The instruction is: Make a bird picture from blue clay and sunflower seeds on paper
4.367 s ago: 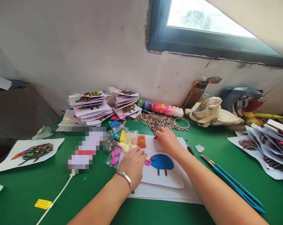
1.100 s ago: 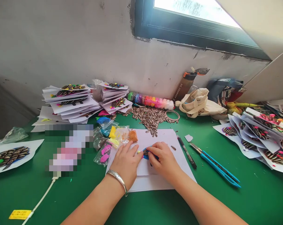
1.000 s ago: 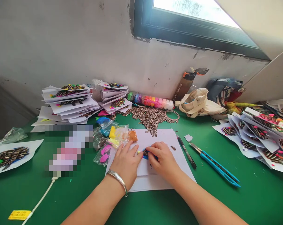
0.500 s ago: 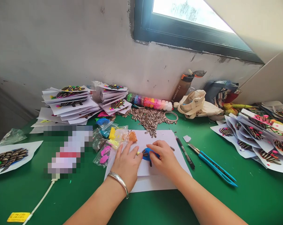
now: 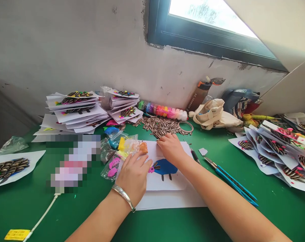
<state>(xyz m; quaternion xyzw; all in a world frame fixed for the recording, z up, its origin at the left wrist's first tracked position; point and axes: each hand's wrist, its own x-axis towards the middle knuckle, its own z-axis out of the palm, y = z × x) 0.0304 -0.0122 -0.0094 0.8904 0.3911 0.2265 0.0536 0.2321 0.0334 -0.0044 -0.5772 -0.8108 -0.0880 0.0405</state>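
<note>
A white card [image 5: 167,183] lies on a stack of white sheets in front of me. It bears a blue clay animal [image 5: 164,166] with a pink head, dark legs and one striped seed near its head. My left hand [image 5: 133,174] rests flat on the card's left edge, fingers spread, a silver bangle on its wrist. My right hand [image 5: 170,148] reaches past the card to the near edge of a pile of striped sunflower seeds [image 5: 162,125]. Its fingertips curl down among the seeds, and I cannot see whether they hold one.
Small bags of coloured clay [image 5: 122,149] lie left of the card. Stacks of finished seed pictures [image 5: 76,109] stand at the back left, more [image 5: 280,144] at the right. A blue utility knife [image 5: 234,183], a pen, a tape ring, clay tubs [image 5: 162,111], a bottle and a cloth bag lie around.
My right hand has lifted off the blue animal and moved away from me to the seed pile. One seed now lies on the animal. The left hand stays on the card.
</note>
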